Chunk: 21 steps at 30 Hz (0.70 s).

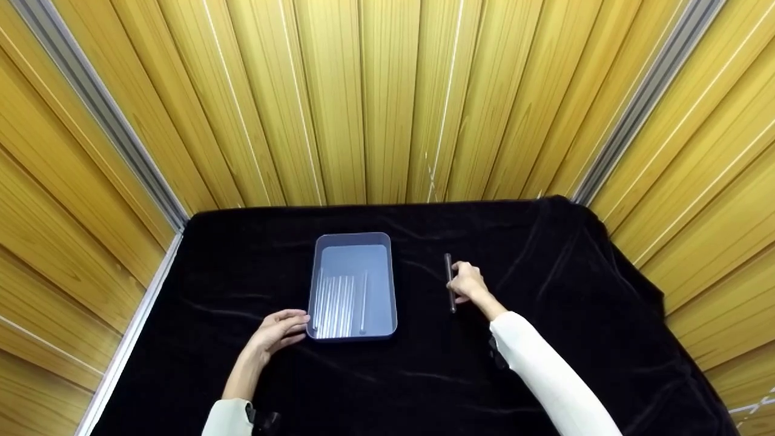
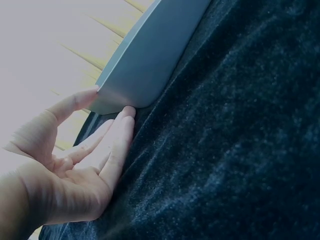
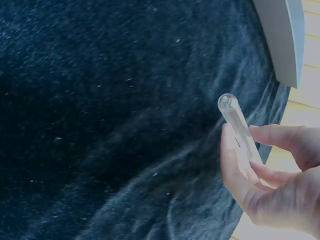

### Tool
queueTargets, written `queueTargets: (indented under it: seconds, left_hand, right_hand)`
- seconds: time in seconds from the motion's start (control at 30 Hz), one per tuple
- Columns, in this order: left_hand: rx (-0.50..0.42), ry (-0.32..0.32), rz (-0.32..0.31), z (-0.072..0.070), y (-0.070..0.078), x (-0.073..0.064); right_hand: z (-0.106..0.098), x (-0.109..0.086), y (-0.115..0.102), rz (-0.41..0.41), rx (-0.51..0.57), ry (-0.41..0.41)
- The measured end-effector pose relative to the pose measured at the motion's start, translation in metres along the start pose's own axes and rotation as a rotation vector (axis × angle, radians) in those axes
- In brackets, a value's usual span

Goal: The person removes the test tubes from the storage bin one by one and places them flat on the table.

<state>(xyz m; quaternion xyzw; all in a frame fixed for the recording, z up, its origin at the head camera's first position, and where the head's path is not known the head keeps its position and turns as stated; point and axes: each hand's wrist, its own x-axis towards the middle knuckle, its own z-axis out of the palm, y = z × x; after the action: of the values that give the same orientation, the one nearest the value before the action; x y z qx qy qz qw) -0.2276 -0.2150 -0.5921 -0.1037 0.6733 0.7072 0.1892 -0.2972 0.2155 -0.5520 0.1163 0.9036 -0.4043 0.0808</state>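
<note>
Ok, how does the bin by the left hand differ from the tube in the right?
The bin is a wide, open-topped rectangle; the tube is slim and round.
The bin is blue-grey; the tube looks clear in the right wrist view.
The bin sits on the black cloth, the left hand touching its corner; the tube is gripped by the right hand.
Shared: each has a hand on it.

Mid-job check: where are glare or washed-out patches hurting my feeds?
Head: bright overall, but the tube looks dark against the black cloth; bright streaks in the tray could be tubes or reflections. Left wrist: upper left washed out, cloth tinted blue. Right wrist: similar blue cast, tube pale and clear, glare at lower right.
</note>
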Motion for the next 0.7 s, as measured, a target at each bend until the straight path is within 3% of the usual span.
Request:
queueTargets:
  seconds: [0.7]
  left_hand:
    - [-0.01, 0.006, 0.015, 0.002, -0.001, 0.0]
  right_hand:
    - [-0.002, 0.005, 0.015, 0.011, 0.016, -0.025]
